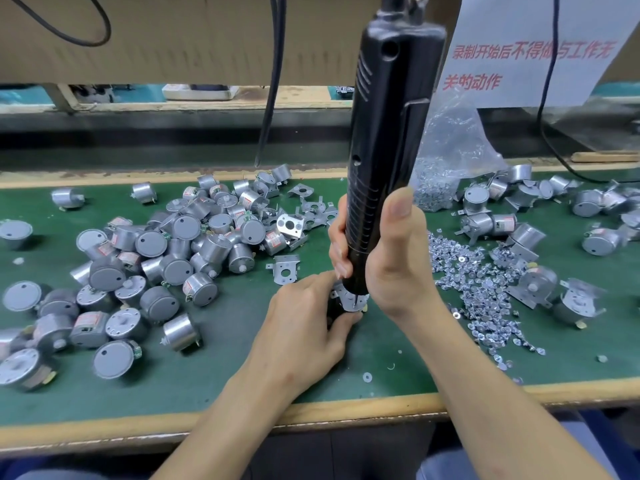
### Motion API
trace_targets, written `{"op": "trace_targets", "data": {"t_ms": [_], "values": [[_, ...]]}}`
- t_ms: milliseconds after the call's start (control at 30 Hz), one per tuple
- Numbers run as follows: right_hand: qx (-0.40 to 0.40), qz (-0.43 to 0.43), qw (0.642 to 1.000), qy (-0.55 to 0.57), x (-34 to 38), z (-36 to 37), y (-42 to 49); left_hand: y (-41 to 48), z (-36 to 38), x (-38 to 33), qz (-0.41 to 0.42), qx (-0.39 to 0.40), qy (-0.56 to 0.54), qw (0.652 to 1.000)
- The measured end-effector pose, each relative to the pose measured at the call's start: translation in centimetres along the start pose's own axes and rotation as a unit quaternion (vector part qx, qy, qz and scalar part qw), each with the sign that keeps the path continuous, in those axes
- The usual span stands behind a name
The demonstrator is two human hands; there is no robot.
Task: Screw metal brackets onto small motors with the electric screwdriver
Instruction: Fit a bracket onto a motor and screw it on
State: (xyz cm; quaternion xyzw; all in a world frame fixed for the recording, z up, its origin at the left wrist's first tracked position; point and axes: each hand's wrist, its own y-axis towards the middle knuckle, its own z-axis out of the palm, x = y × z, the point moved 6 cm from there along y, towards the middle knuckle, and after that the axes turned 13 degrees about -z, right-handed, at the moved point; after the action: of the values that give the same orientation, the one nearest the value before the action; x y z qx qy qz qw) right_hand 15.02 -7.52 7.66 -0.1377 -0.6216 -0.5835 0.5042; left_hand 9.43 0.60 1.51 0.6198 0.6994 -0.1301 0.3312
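Head view: looking down at my green tabletop (pixel 242 368).
Right hand (pixel 391 261): wrapped tight round the lower barrel of the electric screwdriver (pixel 388 150), thumb pointing up along it, and the tool stands pretty much upright.
Left hand (pixel 304 327): fingers curled round the piece under the tip, holding it on the mat.
Bracket (pixel 346 296): silver, right under the bit at the front middle between my hands. The motor below it is mostly hidden by my fingers.
Motors (pixel 180 244): big loose heap off to the left.
Bracketed motors (pixel 540 285): a bunch over on the right.
Loose brackets (pixel 285 270): a few lying just behind my left hand.
Screws (pixel 485 289): scattered right beside my right wrist.
Clear bag (pixel 446 161): behind the screwdriver, more screws in it.
Paper sheet (pixel 526 53): top right, red writing.
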Motion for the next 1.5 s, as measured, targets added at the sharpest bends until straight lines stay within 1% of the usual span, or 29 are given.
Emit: {"op": "trace_targets", "data": {"t_ms": [367,600,700,833,900,967,1033,1067,1100,1167,1233,1300,1333,1400,1467,1500], "values": [[-0.015,-0.024,1.0,-0.009,0.2,-0.2,-0.3,-0.1,-0.1,0.0,-0.007,-0.008,-0.003,1.0],[-0.029,-0.072,0.997,-0.017,0.1,-0.5,-0.6,0.0,0.0,0.1,-0.007,-0.006,-0.002,1.0],[-0.015,-0.041,0.995,-0.092,-1.2,-1.1,-1.4,0.1,-0.1,0.1,-0.006,-0.01,-0.002,1.0],[0.015,-0.014,0.981,-0.194,-1.8,-2.3,-1.5,0.2,-0.2,0.3,-0.014,-0.019,-0.007,1.0],[0.047,0.008,0.96,-0.276,-1.9,-3.1,-1.4,0.2,-0.4,0.4,-0.021,-0.027,-0.011,0.999],[0.092,0.055,0.922,-0.371,-2.3,-3.8,-1.7,0.2,-0.9,0.5,-0.027,-0.044,-0.015,0.999],[0.132,0.1,0.89,-0.424,-2.5,-4.2,-2.1,0.2,-1.7,0.3,-0.026,-0.083,-0.023,0.996],[0.146,0.118,0.888,-0.419,-2.5,-4.1,-2.3,0.1,-2.1,0.2,-0.026,-0.104,-0.029,0.994],[0.159,0.132,0.893,-0.399,-2.5,-4.0,-2.5,0.1,-2.5,0.1,-0.028,-0.122,-0.034,0.992],[0.171,0.153,0.913,-0.338,-2.4,-4.0,-2.7,0.0,-3.0,-0.2,-0.021,-0.147,-0.036,0.988],[0.154,0.197,0.935,-0.252,-2.6,-4.4,-3.1,-0.1,-3.3,-0.6,-0.001,-0.164,-0.032,0.986],[0.132,0.25,0.949,-0.138,-2.9,-4.6,-3.6,-0.1,-3.3,-1.0,0.008,-0.17,-0.036,0.985],[0.113,0.263,0.954,-0.085,-2.9,-4.8,-3.8,-0.1,-3.3,-1.2,0.005,-0.17,-0.043,0.984],[0.051,0.268,0.962,-0.006,-2.7,-5.4,-3.6,0.0,-3.1,-1.7,-0.008,-0.155,-0.07,0.985],[-0.045,0.275,0.959,0.051,-2.5,-6.9,-3.3,0.0,-2.9,-2.0,-0.023,-0.131,-0.107,0.985],[-0.103,0.28,0.951,0.079,-2.3,-7.9,-3.2,0.0,-2.8,-2.2,-0.033,-0.119,-0.126,0.984]]}}
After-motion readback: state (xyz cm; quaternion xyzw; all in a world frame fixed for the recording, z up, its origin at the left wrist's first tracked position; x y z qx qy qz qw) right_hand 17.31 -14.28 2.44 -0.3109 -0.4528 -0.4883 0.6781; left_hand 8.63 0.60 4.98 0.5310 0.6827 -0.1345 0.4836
